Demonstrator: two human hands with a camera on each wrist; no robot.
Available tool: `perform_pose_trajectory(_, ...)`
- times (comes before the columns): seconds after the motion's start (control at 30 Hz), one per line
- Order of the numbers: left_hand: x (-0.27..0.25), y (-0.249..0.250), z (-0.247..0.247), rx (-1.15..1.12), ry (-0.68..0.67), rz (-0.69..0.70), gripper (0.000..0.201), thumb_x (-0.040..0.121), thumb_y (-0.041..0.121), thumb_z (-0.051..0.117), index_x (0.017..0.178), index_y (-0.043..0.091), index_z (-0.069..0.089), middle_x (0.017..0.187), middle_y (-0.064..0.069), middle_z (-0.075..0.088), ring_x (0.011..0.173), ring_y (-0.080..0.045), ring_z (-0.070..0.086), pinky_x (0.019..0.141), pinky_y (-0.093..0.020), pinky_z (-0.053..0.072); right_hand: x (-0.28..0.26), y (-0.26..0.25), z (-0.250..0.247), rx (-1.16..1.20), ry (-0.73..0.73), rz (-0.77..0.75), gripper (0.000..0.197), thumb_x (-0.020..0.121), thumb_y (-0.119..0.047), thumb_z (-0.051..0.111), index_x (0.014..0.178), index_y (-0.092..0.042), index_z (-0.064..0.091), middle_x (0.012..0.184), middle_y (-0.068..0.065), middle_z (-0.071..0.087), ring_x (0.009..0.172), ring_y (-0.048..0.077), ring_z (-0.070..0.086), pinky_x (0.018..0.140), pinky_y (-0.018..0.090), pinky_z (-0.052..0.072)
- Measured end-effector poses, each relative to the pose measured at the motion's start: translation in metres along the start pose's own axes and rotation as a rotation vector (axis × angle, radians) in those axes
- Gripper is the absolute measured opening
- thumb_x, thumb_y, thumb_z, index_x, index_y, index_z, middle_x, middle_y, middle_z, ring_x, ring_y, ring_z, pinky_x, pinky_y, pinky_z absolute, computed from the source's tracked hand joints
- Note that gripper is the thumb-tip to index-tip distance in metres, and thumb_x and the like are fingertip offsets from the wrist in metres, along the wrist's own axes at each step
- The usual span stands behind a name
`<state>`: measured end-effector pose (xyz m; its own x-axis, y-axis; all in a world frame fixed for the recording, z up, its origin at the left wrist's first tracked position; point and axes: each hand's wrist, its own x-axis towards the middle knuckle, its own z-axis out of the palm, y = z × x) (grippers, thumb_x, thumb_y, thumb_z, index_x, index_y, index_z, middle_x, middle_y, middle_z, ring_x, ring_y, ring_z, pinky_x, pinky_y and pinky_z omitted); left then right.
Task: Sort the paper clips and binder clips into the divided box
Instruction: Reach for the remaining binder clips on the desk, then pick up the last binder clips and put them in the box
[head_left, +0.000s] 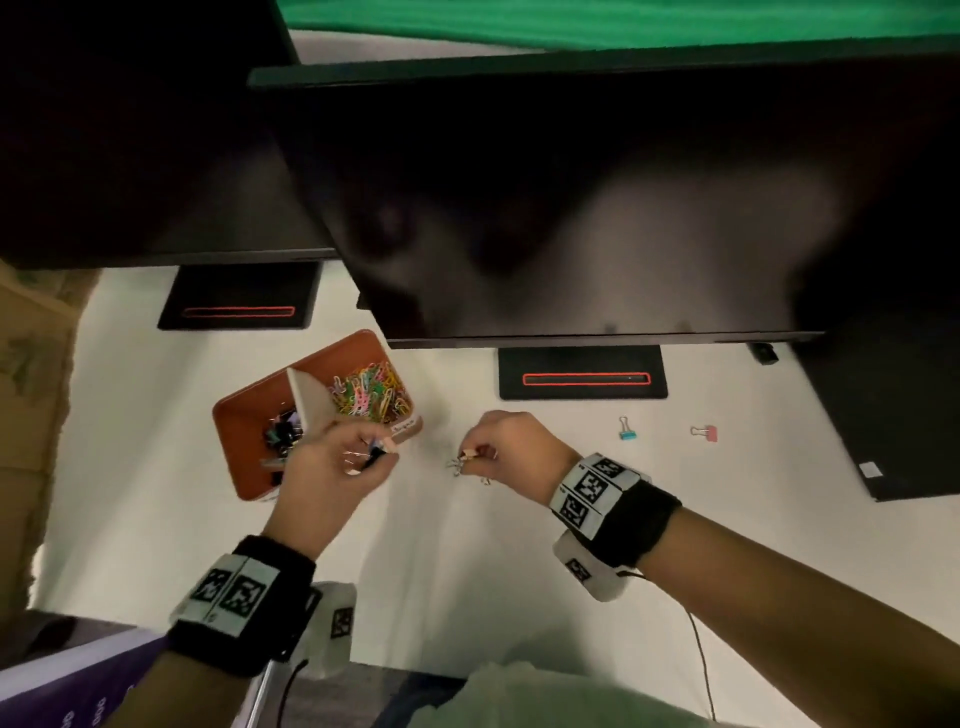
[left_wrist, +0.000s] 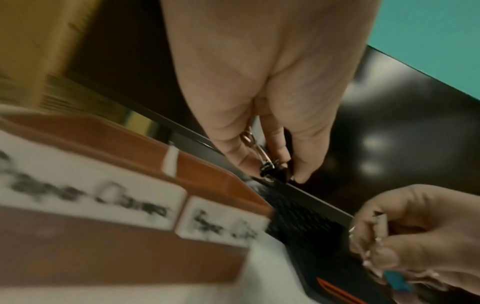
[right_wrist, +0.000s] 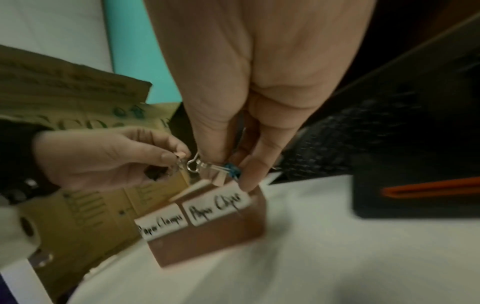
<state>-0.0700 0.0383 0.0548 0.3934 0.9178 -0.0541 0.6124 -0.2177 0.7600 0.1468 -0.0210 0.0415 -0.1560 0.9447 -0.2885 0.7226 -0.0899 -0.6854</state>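
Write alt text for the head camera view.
Over a white table, the left hand and right hand each pinch small binder clips beside a brown divided box, with colourful paper clips in one compartment and dark binder clips in the other. A blue binder clip and pink binder clip lie loose.

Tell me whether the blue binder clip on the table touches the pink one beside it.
Apart. The head view shows the blue binder clip and the pink binder clip lying on the white table with a clear strip of bare surface between them.
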Motion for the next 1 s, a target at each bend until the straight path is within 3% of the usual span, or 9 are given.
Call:
perform_pose_trajectory(0.07,0.005,-0.019,-0.034,0.021,0.113,-0.104,0.019,0.069,0.016,0.079,0.081,0.026,0.068,0.093,0.007,0.060,0.079,-0.002,0.060,0.072,-0.010,0.046,0.028,-0.037,0.005,0.002,0.030,-0.101,0.017,0.085,-0.024,0.064,0.088,-0.009,0.068,0.090,0.010,0.063,0.078,0.020,0.056,0.074,0.029,0.046)
perform_pose_trajectory(0.17,0.014,-0.050,-0.062,-0.092,0.199,-0.289,0.010,0.075,0.020,0.074,0.081,0.024,0.067,0.091,-0.002,0.069,0.081,-0.017,0.066,0.075,-0.032,0.054,0.070,-0.090,0.024,0.046,0.063,-0.159,0.017,0.084,-0.022,0.064,0.087,-0.006,0.067,0.088,0.011,0.066,0.079,0.021,0.058,0.074,0.030,0.048)
perform_pose_trajectory(0.27,0.023,-0.070,-0.074,-0.365,0.192,-0.448,0.014,0.091,0.029,0.055,0.085,0.025,0.067,0.097,-0.012,0.070,0.087,-0.028,0.066,0.085,-0.045,0.053,0.103,-0.123,0.050,0.153,0.055,-0.102,0.026,0.084,-0.024,0.065,0.106,-0.010,0.063,0.095,0.011,0.069,0.087,0.023,0.063,0.083,0.037,0.053)
perform_pose_trajectory(0.33,0.024,-0.073,-0.082,-0.448,0.172,-0.477,0.029,0.094,0.044,0.042,0.087,0.033,0.067,0.101,-0.006,0.069,0.094,-0.022,0.065,0.089,-0.042,0.050,0.113,-0.130,0.061,0.221,0.029,-0.049,0.039,0.085,-0.028,0.064,0.121,-0.013,0.055,0.106,0.010,0.068,0.095,0.023,0.064,0.089,0.039,0.052)
perform_pose_trajectory(0.47,0.018,-0.058,-0.089,-0.321,0.125,-0.367,0.035,0.094,0.054,0.033,0.094,0.038,0.064,0.101,0.006,0.067,0.093,-0.008,0.063,0.083,-0.031,0.049,0.098,-0.115,0.051,0.349,0.005,-0.053,0.033,0.090,-0.029,0.057,0.121,-0.018,0.054,0.110,0.001,0.065,0.095,0.014,0.064,0.084,0.032,0.055)
perform_pose_trajectory(0.53,0.017,-0.046,-0.080,-0.272,0.106,-0.285,0.033,0.095,0.047,0.037,0.106,0.030,0.062,0.104,0.007,0.064,0.096,-0.009,0.062,0.085,-0.032,0.050,0.079,-0.090,0.040,0.385,-0.005,-0.053,0.020,0.091,-0.024,0.056,0.110,-0.018,0.060,0.102,-0.006,0.064,0.087,0.007,0.062,0.077,0.024,0.055)
perform_pose_trajectory(0.7,0.023,-0.006,-0.015,-0.160,-0.079,-0.012,0.018,0.093,0.019,0.052,0.107,0.023,0.060,0.109,0.008,0.058,0.096,0.010,0.054,0.077,-0.003,0.040,0.016,0.008,0.012,0.204,0.243,0.114,0.013,0.087,-0.015,0.060,0.097,-0.016,0.068,0.097,0.002,0.064,0.075,0.015,0.057,0.070,0.017,0.042)
perform_pose_trajectory(0.83,0.033,0.021,0.063,-0.089,-0.294,0.182,0.026,0.088,0.017,0.057,0.112,0.027,0.058,0.111,0.008,0.052,0.098,0.001,0.054,0.084,-0.018,0.047,-0.038,0.092,-0.012,0.015,0.409,0.336,0.024,0.082,-0.015,0.065,0.106,-0.020,0.065,0.108,0.004,0.059,0.087,0.018,0.055,0.087,0.032,0.048)
perform_pose_trajectory(1.0,0.059,0.070,0.167,0.054,-0.555,0.386,0.039,0.086,0.018,0.059,0.123,0.025,0.053,0.127,0.004,0.045,0.114,-0.009,0.046,0.101,-0.018,0.033,-0.088,0.170,-0.041,-0.130,0.412,0.652,0.043,0.080,-0.019,0.064,0.122,-0.025,0.054,0.129,0.008,0.048,0.118,0.030,0.046,0.106,0.040,0.034)
